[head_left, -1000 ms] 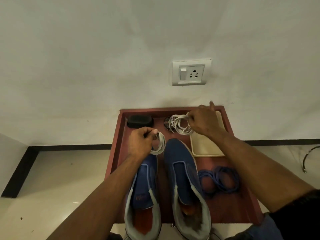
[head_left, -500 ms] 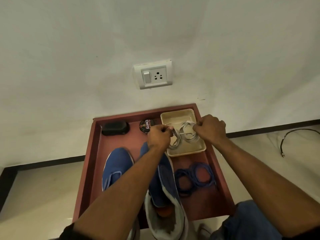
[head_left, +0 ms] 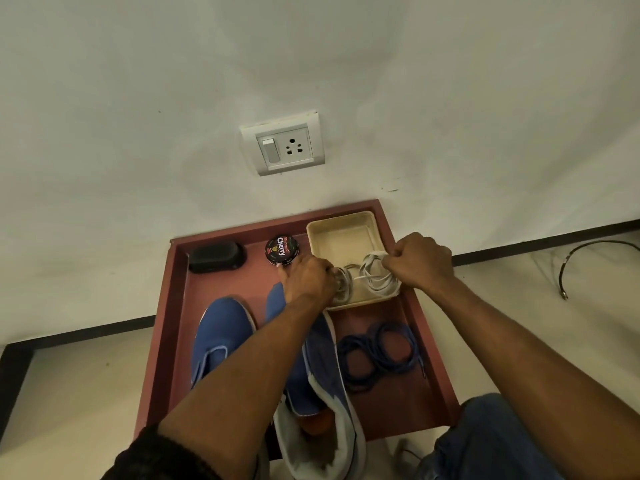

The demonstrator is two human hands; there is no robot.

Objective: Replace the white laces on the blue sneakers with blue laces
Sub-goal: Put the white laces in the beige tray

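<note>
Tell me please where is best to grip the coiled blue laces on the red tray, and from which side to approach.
Probably pinch the blue laces where the two flat coils overlap, around the middle of the bundle, so both lift together. Come straight from above: they lie flat on the red tray, the right blue sneaker crowds their left side, and the tray wall stands close on their right.

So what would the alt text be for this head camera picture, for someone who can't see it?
Two hands, left hand and right hand, hold coiled white laces over a cream tray. Below lie two blue sneakers without laces and coiled blue laces, all on a red-brown table.
</note>
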